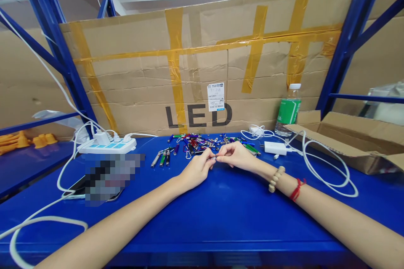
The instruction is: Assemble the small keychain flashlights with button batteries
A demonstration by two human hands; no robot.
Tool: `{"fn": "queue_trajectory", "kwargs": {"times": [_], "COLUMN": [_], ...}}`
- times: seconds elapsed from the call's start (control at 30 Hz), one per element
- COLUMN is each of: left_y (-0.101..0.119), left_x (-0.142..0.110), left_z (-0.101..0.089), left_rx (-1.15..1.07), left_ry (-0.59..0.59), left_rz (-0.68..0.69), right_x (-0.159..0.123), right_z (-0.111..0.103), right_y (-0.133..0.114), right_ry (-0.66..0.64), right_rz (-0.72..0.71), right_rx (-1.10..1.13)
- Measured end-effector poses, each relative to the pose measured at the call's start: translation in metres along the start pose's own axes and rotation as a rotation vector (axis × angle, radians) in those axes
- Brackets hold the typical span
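Observation:
My left hand [199, 168] and my right hand [236, 154] meet over the middle of the blue table [240, 214]. Both are closed in a pinch around one small silvery piece [214, 158] between the fingertips; it is too small to name. Just behind the hands lies a pile of small metallic parts [197, 141] in purple, red, green and silver. To the left of that pile, several slim pen-like tubes lie side by side, among them a silver tube [155, 159] and a green tube [163, 159]. A small carabiner clip [188, 154] lies near my left hand.
On the left are a white power strip [109, 146] and a partly blurred phone-like device [107, 180] with white cables. A white charger [275, 148], a bottle with a green label [288, 111] and an open cardboard box [350, 143] stand right. Cardboard [202, 67] closes the back.

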State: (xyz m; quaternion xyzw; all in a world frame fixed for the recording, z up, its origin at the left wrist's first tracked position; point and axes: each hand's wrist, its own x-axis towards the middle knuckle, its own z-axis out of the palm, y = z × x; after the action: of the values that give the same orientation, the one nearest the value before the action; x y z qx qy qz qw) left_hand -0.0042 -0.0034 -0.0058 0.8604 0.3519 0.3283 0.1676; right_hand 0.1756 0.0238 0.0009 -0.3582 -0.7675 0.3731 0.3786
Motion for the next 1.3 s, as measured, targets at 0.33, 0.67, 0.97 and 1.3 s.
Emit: {"fn": "queue_trajectory", "kwargs": {"times": [0.33, 0.67, 0.97, 1.3], "left_y": [0.001, 0.001, -0.003, -0.002], "left_x": [0.002, 0.002, 0.004, 0.005], "left_z": [0.001, 0.001, 0.002, 0.002], "left_rx": [0.016, 0.062, 0.078, 0.018], "left_ry": [0.093, 0.114, 0.126, 0.133], "left_rz": [0.015, -0.022, -0.041, -0.056], "right_x": [-0.004, -0.004, -0.001, -0.001], "right_z": [0.006, 0.008, 0.01, 0.01], "right_y": [-0.011, -0.015, -0.011, -0.013], "right_ry": [0.042, 0.048, 0.067, 0.064], "right_rz": [0.137, 0.211, 0.2, 0.209], "right_rx": [0.034, 0.096, 0.141, 0.154]}}
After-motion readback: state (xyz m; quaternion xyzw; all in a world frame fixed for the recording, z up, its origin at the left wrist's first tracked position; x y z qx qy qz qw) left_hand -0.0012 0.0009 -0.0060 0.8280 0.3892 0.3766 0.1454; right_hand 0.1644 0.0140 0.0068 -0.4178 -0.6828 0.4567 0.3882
